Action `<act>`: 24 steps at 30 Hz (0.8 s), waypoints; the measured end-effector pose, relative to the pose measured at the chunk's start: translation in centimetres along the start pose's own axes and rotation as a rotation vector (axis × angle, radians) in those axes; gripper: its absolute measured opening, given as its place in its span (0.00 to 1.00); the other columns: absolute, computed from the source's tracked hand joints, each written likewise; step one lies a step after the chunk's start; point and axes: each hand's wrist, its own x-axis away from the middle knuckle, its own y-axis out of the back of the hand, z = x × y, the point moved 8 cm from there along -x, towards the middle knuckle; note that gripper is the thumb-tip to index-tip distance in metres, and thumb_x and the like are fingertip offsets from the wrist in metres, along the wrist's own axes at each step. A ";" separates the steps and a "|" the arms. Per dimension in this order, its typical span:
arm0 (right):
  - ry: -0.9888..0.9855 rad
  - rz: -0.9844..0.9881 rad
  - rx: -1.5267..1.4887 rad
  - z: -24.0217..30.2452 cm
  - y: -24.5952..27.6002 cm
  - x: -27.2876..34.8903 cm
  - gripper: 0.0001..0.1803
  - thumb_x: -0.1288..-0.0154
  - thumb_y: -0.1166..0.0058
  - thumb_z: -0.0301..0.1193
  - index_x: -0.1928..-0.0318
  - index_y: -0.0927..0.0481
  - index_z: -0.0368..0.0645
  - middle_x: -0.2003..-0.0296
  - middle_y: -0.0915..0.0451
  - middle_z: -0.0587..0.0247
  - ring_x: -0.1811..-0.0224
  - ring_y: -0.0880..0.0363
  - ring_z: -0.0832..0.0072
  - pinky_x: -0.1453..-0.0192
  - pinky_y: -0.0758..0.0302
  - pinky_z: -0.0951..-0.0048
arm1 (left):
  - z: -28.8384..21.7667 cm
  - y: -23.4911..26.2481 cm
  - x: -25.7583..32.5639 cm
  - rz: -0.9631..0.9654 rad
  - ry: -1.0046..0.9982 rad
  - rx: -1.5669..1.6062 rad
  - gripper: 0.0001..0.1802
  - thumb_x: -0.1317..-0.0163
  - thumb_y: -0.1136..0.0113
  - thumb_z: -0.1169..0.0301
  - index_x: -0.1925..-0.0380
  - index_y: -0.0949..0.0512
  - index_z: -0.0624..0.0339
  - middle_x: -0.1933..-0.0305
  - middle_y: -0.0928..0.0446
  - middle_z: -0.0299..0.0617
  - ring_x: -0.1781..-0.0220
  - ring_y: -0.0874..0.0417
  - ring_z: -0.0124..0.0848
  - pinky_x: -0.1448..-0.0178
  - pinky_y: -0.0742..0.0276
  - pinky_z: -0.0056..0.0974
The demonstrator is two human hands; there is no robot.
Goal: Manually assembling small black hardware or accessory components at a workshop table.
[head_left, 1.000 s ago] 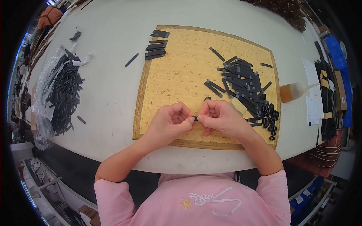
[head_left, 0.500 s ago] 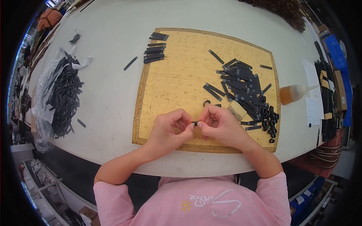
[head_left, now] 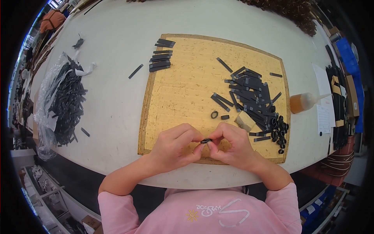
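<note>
Thumbs and index fingertips of my left hand (head_left: 175,147) and my right hand (head_left: 235,147) pinch a small black strip (head_left: 206,140) between them. It looks bent into a loop, its lower part partly hidden by the fingers. Both hands are over the near edge of a yellow board (head_left: 187,89). Just beyond them lie a loose black ring (head_left: 214,114) and a second small black ring (head_left: 225,117) on its side. Right of these is a tan block (head_left: 244,121). A pile of flat black strips (head_left: 249,87) covers the board's right side, with several black rings (head_left: 275,134) heaped nearer me.
Several strips (head_left: 160,62) line the board's far left corner. Farther left, a clear plastic bag (head_left: 46,113) spills more strips. A bottle of amber liquid (head_left: 300,103) lies right of the board, near white papers (head_left: 323,117). A brown bristly bundle (head_left: 288,13) sits at the far right.
Both hands have come slightly nearer my body, uncovering the two rings on the board. The pinched strip now looks more rounded, like a loop.
</note>
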 end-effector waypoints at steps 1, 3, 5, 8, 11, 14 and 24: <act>0.005 -0.007 0.006 0.0 0.0 0.0 0.09 0.42 0.32 0.21 0.64 0.21 0.37 0.71 0.21 0.61 0.72 0.17 0.73 0.68 0.20 0.74 | 0.0 0.0 0.0 -0.001 0.000 -0.008 0.11 0.49 0.28 0.78 0.67 0.20 0.59 0.69 0.22 0.40 0.70 0.17 0.36 0.69 0.22 0.38; 0.008 -0.014 0.011 -0.1 0.0 -0.1 0.09 0.43 0.32 0.22 0.64 0.21 0.38 0.71 0.21 0.61 0.72 0.17 0.73 0.69 0.20 0.74 | 0.2 -0.1 0.1 -0.004 -0.001 -0.016 0.11 0.49 0.28 0.78 0.66 0.20 0.59 0.69 0.22 0.40 0.70 0.18 0.36 0.69 0.23 0.38; 0.016 -0.019 0.010 -0.2 0.0 0.0 0.12 0.45 0.31 0.18 0.64 0.21 0.38 0.72 0.22 0.61 0.72 0.19 0.74 0.68 0.23 0.75 | 0.2 -0.1 0.1 -0.006 -0.001 -0.023 0.11 0.49 0.28 0.78 0.66 0.20 0.59 0.69 0.22 0.40 0.70 0.18 0.36 0.69 0.23 0.38; 0.009 -0.013 0.022 -0.2 0.0 -0.1 0.12 0.45 0.30 0.19 0.64 0.21 0.38 0.72 0.22 0.61 0.72 0.19 0.73 0.69 0.24 0.74 | 0.2 -0.1 0.0 0.002 0.010 -0.026 0.10 0.48 0.29 0.78 0.66 0.20 0.59 0.68 0.22 0.40 0.69 0.18 0.36 0.69 0.23 0.39; 0.022 -0.021 0.043 -0.2 -0.2 0.1 0.11 0.44 0.31 0.19 0.64 0.22 0.38 0.72 0.22 0.61 0.72 0.19 0.73 0.70 0.24 0.74 | 0.0 -0.3 -0.1 0.017 0.005 -0.038 0.10 0.48 0.29 0.78 0.67 0.20 0.58 0.68 0.22 0.40 0.68 0.18 0.37 0.68 0.23 0.39; 0.018 -0.001 0.048 -0.2 -0.2 0.0 0.11 0.43 0.32 0.19 0.62 0.20 0.38 0.71 0.21 0.60 0.71 0.18 0.72 0.68 0.23 0.74 | 0.1 -0.3 -0.1 0.017 0.015 -0.047 0.09 0.48 0.30 0.78 0.67 0.20 0.59 0.68 0.22 0.40 0.67 0.19 0.37 0.67 0.23 0.40; -0.001 0.001 0.015 -0.6 0.0 0.2 0.11 0.38 0.33 0.21 0.56 0.19 0.37 0.69 0.19 0.59 0.70 0.17 0.69 0.68 0.22 0.70 | 0.3 0.1 -0.4 0.018 -0.008 -0.064 0.10 0.48 0.30 0.80 0.65 0.18 0.60 0.65 0.20 0.40 0.65 0.18 0.37 0.65 0.21 0.38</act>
